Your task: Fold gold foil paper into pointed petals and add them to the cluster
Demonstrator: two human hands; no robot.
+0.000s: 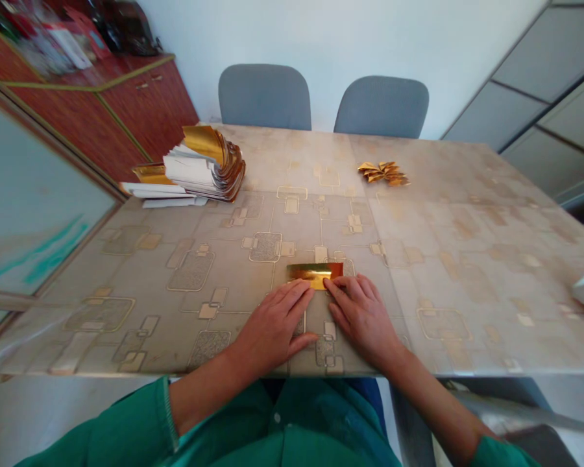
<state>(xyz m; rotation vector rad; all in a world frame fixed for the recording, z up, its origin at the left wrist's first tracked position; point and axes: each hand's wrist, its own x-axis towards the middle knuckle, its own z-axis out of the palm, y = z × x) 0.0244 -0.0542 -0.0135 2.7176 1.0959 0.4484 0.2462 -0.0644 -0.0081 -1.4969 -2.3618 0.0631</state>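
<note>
"Gold paper strip [316, 271] lies straight ahead of us, close to our edge of the desk [442, 259]. Let's centre our clock on it, twelve pointing away from us. What is biggest around it?"

"The desk itself, spread with a beige cloth patterned in overlapping rounded squares. Next we have a reddish-brown cabinet [150, 120] at ten, its top crowded with things too blurred for us to name."

"And beyond the far edge?"

"Two grey chairs: the left chair [265, 97] between eleven and twelve, the right chair [382, 107] between twelve and one."

"Then the stack of gold-and-white sheets [189, 170]?"

"We see that between ten and eleven, thick and uneven, its sheets bent round at the right side and some white ones jutting out to the left."

"How are our hands?"

"Our left hand [277, 321] is at seven, laid nearly flat, fingers stretched and together, thumb apart; its fingertips touch the strip's near edge. Our right hand [363, 314] is between four and five, fingers gently bent, the index fingertip resting on the strip. We grip nothing in either."

"Anything smaller?"

"A crinkled gold bundle [383, 174] at one, well apart from us, and last the strip: shiny, slightly curved, longer from side to side. We can't tell whether it is folded."
</note>
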